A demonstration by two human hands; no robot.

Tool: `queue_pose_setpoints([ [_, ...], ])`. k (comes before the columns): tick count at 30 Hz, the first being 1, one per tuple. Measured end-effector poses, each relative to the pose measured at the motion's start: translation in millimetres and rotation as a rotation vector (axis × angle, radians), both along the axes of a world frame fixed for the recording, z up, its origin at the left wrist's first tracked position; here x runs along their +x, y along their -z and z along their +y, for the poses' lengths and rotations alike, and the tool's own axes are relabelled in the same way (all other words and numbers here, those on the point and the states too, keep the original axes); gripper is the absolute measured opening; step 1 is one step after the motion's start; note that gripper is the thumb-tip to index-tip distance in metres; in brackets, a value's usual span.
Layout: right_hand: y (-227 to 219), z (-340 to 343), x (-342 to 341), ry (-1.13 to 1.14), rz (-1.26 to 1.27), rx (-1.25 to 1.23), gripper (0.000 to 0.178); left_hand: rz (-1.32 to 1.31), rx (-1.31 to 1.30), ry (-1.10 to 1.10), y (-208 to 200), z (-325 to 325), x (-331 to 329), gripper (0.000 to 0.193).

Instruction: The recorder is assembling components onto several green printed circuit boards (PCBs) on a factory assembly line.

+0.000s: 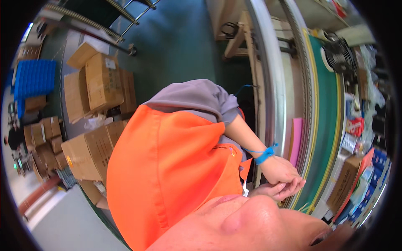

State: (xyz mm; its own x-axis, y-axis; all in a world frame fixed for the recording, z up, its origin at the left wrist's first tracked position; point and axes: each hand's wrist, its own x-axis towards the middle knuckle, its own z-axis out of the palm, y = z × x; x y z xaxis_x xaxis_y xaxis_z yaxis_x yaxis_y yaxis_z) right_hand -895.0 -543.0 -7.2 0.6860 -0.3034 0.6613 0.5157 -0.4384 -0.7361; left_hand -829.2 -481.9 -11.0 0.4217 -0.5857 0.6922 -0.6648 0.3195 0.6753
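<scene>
My left hand (281, 170), with a blue band at the wrist, has its fingers curled in. Pressed up against it from below is my right hand (268, 190), partly covered, its fingers bent too. The two hands touch each other, and whatever may lie between the fingers is hidden. They are above the near edge of a green conveyor belt (323, 138) with yellow borders. A pink strip (296, 140) stands beside the belt, close to the left hand. My left arm wears a grey sleeve (192, 98); my right forearm is out of sight.
Shiny metal rails (274, 79) run along the belt. Past it lie a black spool (340, 54), a brown carton (343, 183) and several blue boxes (379, 161). Open cardboard boxes (104, 81) and a blue crate (35, 79) stand at the left. A wheeled rack (96, 26) is at the top.
</scene>
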Motion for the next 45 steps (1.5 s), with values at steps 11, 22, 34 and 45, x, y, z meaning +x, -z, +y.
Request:
queue_pose_setpoints([
  [11, 12, -20, -3, -0.081, 0.134, 0.233, 0.040, 0.030, 0.159, 0.024, -4, 20, -9, 0.032],
  [22, 15, -75, -21, 0.038, 0.190, 0.527, 0.039, 0.248, 0.088, -0.046, -11, 23, -17, 0.030],
  [34, 19, -68, -19, 0.069, 0.192, 0.549, 0.030, 0.090, 0.036, -0.219, 0, 24, 9, 0.026],
  [45, 27, -86, -25, 0.047, 0.171, 0.511, 0.018, -0.148, 0.129, -0.507, 17, 103, 109, 0.016],
])
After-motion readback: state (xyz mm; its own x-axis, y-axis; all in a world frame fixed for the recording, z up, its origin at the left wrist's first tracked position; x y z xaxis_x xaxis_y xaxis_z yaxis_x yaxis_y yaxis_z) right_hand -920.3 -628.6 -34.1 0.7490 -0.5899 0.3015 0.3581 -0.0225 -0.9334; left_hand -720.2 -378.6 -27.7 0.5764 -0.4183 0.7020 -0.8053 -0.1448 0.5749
